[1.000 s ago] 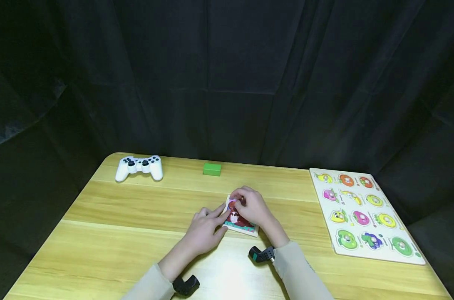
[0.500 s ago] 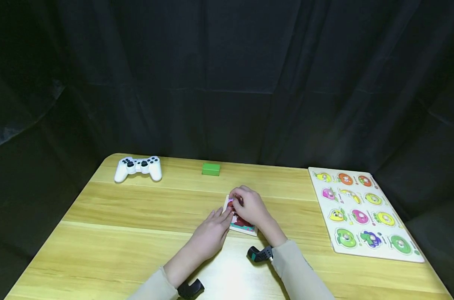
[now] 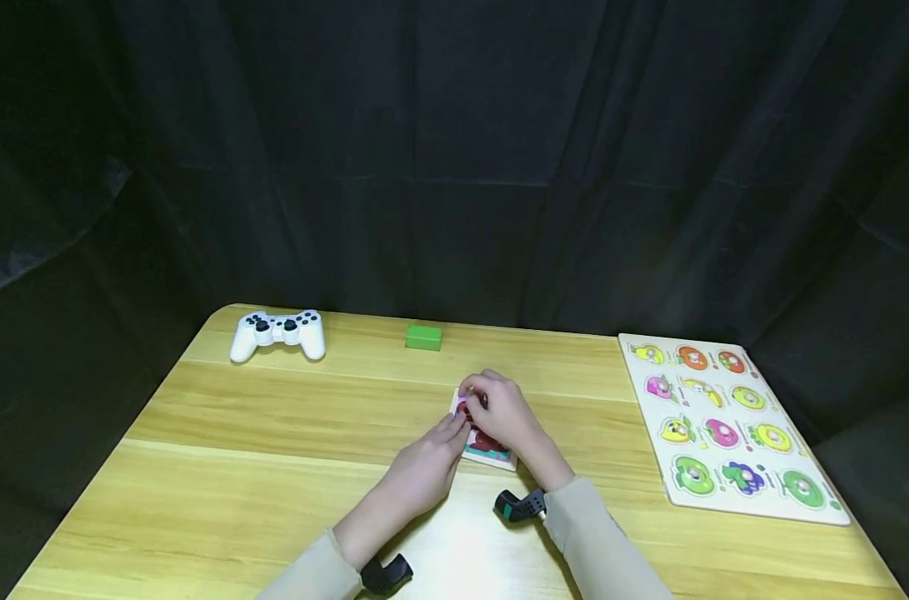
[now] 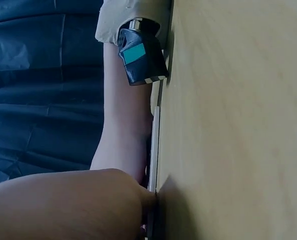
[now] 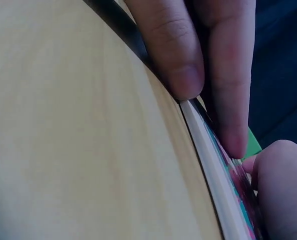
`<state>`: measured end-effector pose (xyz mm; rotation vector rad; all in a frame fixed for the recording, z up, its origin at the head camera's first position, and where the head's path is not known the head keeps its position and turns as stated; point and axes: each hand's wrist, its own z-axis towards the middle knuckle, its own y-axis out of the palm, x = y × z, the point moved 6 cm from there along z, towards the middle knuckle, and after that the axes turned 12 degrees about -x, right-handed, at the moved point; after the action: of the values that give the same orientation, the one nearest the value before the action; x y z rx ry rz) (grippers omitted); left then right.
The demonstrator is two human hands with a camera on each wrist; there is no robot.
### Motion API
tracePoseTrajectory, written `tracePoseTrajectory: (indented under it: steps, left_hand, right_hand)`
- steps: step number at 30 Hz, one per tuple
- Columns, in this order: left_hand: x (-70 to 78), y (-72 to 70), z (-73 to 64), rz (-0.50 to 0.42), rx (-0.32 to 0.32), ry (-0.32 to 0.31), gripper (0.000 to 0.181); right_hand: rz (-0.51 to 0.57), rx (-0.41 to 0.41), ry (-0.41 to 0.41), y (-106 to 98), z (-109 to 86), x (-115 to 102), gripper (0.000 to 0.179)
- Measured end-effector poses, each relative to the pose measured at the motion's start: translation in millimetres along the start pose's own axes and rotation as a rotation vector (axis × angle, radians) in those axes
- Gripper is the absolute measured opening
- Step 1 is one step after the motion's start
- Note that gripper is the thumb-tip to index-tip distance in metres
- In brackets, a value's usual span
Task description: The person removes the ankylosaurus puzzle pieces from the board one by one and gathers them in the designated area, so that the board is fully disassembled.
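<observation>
A small picture puzzle board with a dark red figure and a teal lower strip lies flat at mid-table. My left hand lies over its left part with fingers nearly straight. In the right wrist view that hand's thumb touches the board's near edge, while a finger reaches onto the picture. My right hand curls over the far end, thumb and index finger pinching down at a piece of the picture. The fingertips mostly hide that piece. In the left wrist view the left hand blocks most of the board.
Toward the back left lies a white game controller. A green block is near the back edge. On the right lies a large fruit puzzle board with several knobbed pieces. Black curtain hangs behind the wooden table.
My left hand has slid right and farther over the board, covering more of the picture, its fingers drawing closer together. My right hand stays nearly in place at the far end.
</observation>
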<state>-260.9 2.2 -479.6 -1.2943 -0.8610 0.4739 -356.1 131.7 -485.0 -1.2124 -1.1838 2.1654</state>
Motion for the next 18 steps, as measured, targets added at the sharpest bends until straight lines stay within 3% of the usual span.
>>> tracePoseTrajectory:
  steps: [5,11,18]
  left_hand:
    - [2.6,-3.4,1.6,0.006,-0.023,-0.019,0.04]
    - [7.0,-4.9,0.0,0.079,-0.047,-0.049,0.043]
    - [11.3,-4.4,1.3,0.064,-0.043,-0.023,0.046]
  right_hand:
    - [-0.022,0.013,0.017,-1.4,0.5,-3.3,0.013]
    - [-0.113,0.014,0.025,2.6,5.2,-9.1,0.013]
    - [-0.179,0.003,0.05,5.0,6.8,-8.8,0.013]
